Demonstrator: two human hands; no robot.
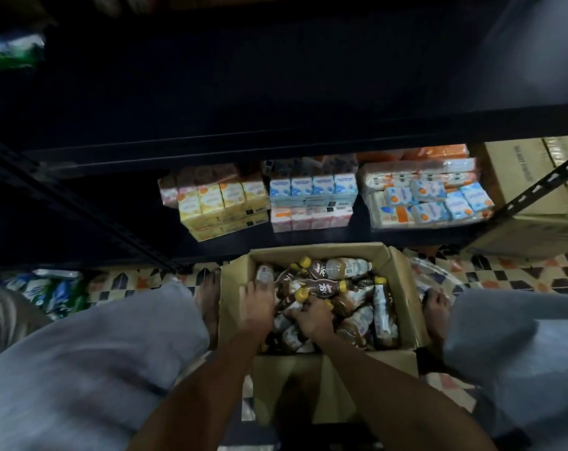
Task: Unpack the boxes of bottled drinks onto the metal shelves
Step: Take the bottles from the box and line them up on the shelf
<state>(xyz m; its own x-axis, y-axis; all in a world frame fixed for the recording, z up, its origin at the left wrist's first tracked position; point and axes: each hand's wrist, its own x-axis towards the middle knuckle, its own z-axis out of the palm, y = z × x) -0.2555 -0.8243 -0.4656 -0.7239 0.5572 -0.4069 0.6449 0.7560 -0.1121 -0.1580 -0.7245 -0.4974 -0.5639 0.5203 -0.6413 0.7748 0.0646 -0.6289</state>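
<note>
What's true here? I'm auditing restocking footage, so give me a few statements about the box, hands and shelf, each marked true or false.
1. The cardboard box is open, with bottles lying in it. True.
2. The left hand and right hand both reach into the box. True.
3. The bottle caps are red. False: the caps are yellow.
4. The box sits on the shelf. False: it stands on the tiled floor, in front of the shelf.
5. That shelf holds only bottles. False: carton packs stand on it.
</note>
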